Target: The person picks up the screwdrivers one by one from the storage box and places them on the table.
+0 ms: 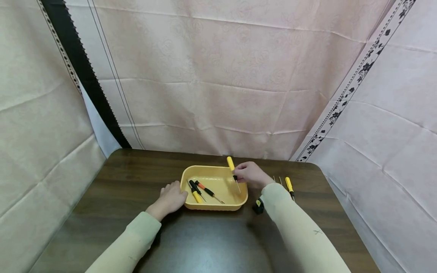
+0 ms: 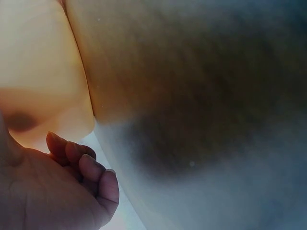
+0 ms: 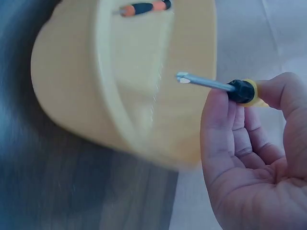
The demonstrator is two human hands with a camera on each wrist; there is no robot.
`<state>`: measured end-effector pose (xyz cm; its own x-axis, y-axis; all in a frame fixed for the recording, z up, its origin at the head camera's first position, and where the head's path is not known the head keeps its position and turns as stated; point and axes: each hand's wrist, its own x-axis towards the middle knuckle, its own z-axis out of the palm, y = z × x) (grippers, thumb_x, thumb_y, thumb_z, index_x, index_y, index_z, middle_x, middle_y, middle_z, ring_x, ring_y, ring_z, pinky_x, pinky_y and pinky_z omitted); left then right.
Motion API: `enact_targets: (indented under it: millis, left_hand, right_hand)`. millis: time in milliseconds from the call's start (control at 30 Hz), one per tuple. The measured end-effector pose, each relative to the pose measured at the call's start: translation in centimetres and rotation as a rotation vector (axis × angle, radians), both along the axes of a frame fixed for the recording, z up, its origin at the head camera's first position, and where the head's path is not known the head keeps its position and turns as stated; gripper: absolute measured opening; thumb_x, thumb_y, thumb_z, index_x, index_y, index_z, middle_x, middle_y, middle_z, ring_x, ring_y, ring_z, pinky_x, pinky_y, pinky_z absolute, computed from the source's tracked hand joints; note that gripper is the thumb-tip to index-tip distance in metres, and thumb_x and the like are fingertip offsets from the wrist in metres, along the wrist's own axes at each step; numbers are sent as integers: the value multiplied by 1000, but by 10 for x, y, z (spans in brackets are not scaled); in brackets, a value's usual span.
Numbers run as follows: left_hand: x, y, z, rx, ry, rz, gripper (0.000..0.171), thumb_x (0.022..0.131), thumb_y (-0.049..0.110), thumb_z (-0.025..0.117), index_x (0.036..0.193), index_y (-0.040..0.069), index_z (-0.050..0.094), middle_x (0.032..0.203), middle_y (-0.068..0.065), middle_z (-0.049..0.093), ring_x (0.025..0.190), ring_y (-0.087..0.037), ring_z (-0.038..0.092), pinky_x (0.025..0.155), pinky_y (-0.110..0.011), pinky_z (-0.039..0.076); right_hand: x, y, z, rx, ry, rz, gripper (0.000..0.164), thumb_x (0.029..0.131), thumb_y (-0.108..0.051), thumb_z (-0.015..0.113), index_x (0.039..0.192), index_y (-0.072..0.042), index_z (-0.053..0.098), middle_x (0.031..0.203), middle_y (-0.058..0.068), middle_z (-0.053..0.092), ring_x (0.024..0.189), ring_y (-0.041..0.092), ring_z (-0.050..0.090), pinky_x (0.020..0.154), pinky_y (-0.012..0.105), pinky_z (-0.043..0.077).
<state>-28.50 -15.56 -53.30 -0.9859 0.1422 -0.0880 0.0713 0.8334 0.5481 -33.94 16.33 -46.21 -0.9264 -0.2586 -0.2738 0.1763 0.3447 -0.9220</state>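
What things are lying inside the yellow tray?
An orange-and-black screwdriver lies there, with a yellow handle and a black handle close together left of it. In the head view, the right hand hides the tray's far right corner.

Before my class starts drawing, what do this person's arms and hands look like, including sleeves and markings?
The left sleeve and right sleeve are long and pale cream, with light mint-green cuffs. A small, thin, dark marking shows on the right sleeve. The left hand and right hand are bare.
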Motion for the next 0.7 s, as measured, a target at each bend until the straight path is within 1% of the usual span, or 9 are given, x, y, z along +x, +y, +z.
enact_targets:
  millis: [100, 200, 333, 400, 433, 500, 567, 700]
  left_hand:
    - [1, -1, 1, 2, -5, 5, 52, 93, 31, 47, 126, -9, 48, 111, -17, 55, 99, -32, 47, 89, -51, 32]
    - [1, -1, 2, 3, -7, 8, 50, 93, 31, 47, 125, -8, 49, 109, -16, 55, 97, -31, 47, 88, -50, 32]
    - [0, -1, 3, -3, -9, 8, 49, 94, 32, 46, 124, -7, 50, 107, -15, 55, 96, -31, 47, 87, -49, 32]
    - [0, -1, 4, -5, -11, 8, 50, 94, 32, 46, 125, -6, 50, 108, -15, 55, 96, -30, 47, 87, -48, 32]
    - [0, 0, 4, -5, -11, 7, 49, 94, 32, 46, 124, -6, 50, 108, -15, 55, 96, -30, 47, 87, -48, 32]
    - [0, 0, 5, -2, -11, 7, 51, 93, 32, 46, 126, -7, 49, 109, -15, 55, 97, -30, 47, 87, -48, 32]
    - [0, 0, 4, -2, -12, 5, 51, 93, 32, 46, 126, -7, 49, 111, -15, 55, 97, -30, 47, 88, -49, 32]
    - [1, 0, 3, -8, -11, 7, 54, 93, 33, 46, 128, -8, 48, 115, -17, 55, 98, -31, 47, 89, -49, 32]
  right_hand:
    - [0, 18, 5, 26, 21, -6, 33, 92, -14, 64, 114, 10, 61, 113, 24, 61, 98, 36, 63, 81, 40, 53]
    - [3, 39, 6, 38, 48, -24, 33, 93, -17, 64, 114, 9, 60, 115, 24, 60, 100, 35, 63, 85, 43, 51]
    - [9, 67, 5, 58, 47, -61, 32, 95, -21, 61, 114, 5, 59, 117, 22, 59, 102, 33, 63, 89, 46, 48]
    - [11, 79, 4, 58, 33, -80, 32, 95, -23, 61, 114, 4, 59, 118, 22, 58, 103, 33, 63, 90, 47, 47]
    - [13, 85, 3, 61, 29, -76, 34, 95, -24, 61, 115, 4, 58, 120, 22, 58, 104, 32, 63, 91, 47, 47]
    - [15, 95, 1, 56, 20, -94, 35, 95, -24, 61, 116, 4, 59, 120, 22, 58, 105, 31, 62, 91, 47, 47]
    - [18, 104, -2, 40, 19, -93, 37, 96, -23, 60, 118, 7, 57, 124, 25, 56, 107, 33, 60, 91, 44, 48]
    - [23, 118, -8, 58, 35, -90, 38, 98, -22, 58, 120, 9, 56, 123, 26, 56, 107, 34, 60, 88, 39, 50]
